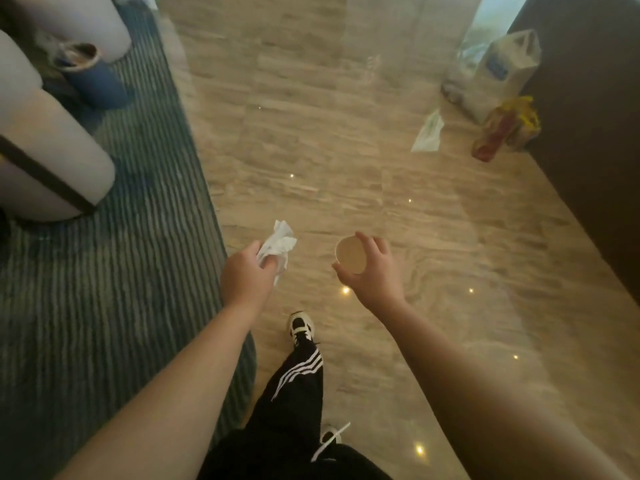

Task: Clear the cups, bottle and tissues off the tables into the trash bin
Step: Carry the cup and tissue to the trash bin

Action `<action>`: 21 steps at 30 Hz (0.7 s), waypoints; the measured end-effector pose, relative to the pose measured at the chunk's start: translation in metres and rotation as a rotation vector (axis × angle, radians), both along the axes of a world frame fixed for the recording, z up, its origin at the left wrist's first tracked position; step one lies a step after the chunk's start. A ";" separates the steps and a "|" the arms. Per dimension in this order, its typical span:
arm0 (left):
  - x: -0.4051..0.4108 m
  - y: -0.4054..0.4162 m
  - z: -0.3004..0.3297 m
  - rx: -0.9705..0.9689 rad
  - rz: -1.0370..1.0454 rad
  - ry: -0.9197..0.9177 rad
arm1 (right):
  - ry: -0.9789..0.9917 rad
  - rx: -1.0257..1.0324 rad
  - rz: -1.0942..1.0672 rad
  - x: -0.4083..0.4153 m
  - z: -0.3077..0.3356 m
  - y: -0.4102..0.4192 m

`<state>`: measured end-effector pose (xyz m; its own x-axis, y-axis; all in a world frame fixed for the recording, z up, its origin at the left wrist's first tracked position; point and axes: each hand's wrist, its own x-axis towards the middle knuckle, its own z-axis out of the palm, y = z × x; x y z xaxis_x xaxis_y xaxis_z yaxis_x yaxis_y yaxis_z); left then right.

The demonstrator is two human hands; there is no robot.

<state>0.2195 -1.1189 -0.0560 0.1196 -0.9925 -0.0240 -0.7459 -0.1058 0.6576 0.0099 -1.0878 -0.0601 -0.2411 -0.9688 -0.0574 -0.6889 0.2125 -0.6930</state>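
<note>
The polished stone floor [346, 161] takes up most of what's in front of the person, with a striped green-grey carpet [104, 271] running down the left side and pale upholstered seats [52, 161] standing on it. A dark wall or cabinet front [595, 150] closes off the right. Against it, far ahead, sit a white plastic bag [502, 67], a yellow and red bag [509, 128] just beside it, and a loose white wrapper [428, 132] lying on the floor near them. A dark blue container [91, 74] with something stuffed in its open top stands on the carpet between the seats; it may be the trash bin, though it's too blurred to be sure.

No table is in sight. The person looks to be mid-stride, one black-and-white shoe [300, 328] forward, so I'd judge this the carrying step, with both loads already picked up. The right hand [372, 271] is cupped around a paper cup [350, 254], fingers wrapped on its side, mouth facing up. The left hand [247, 275] is closed in a pinch on a crumpled white tissue [278, 247], which sticks out beyond the knuckles.

Next comes finding the bin, then opening each hand over its mouth.
</note>
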 end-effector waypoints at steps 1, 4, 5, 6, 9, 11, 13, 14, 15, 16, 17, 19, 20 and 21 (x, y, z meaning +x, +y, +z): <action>-0.001 -0.016 -0.003 -0.006 0.020 -0.001 | -0.008 0.007 0.017 0.000 -0.003 -0.019; -0.003 -0.072 -0.010 -0.005 0.076 0.019 | -0.009 0.006 0.070 0.000 -0.011 -0.083; -0.003 -0.094 -0.013 -0.004 0.091 0.024 | -0.008 0.003 0.083 0.000 -0.012 -0.107; -0.002 -0.116 -0.014 -0.007 0.100 0.030 | -0.003 0.000 0.095 -0.001 -0.012 -0.132; 0.002 -0.187 -0.010 -0.017 0.117 0.049 | 0.020 -0.004 0.126 -0.001 -0.004 -0.205; 0.004 -0.229 -0.003 -0.018 0.134 0.043 | 0.029 -0.016 0.143 0.001 0.003 -0.247; 0.005 -0.266 0.003 -0.025 0.143 0.036 | 0.026 -0.030 0.152 0.004 0.010 -0.285; 0.005 -0.282 0.005 -0.028 0.146 0.031 | 0.027 -0.030 0.155 0.005 0.012 -0.301; 0.005 -0.298 0.005 -0.025 0.152 0.024 | 0.033 -0.027 0.156 0.006 0.013 -0.317; 0.005 -0.312 0.005 -0.019 0.159 0.017 | 0.038 -0.023 0.158 0.006 0.014 -0.332; 0.005 -0.324 0.005 -0.011 0.165 0.014 | 0.038 -0.021 0.160 0.006 0.015 -0.346; 0.005 -0.348 0.002 -0.001 0.179 0.025 | 0.039 -0.020 0.167 0.006 0.015 -0.375; 0.005 -0.360 0.001 0.002 0.190 0.032 | 0.042 -0.020 0.172 0.005 0.014 -0.389; 0.005 -0.372 -0.001 0.002 0.202 0.039 | 0.045 -0.020 0.180 0.004 0.013 -0.404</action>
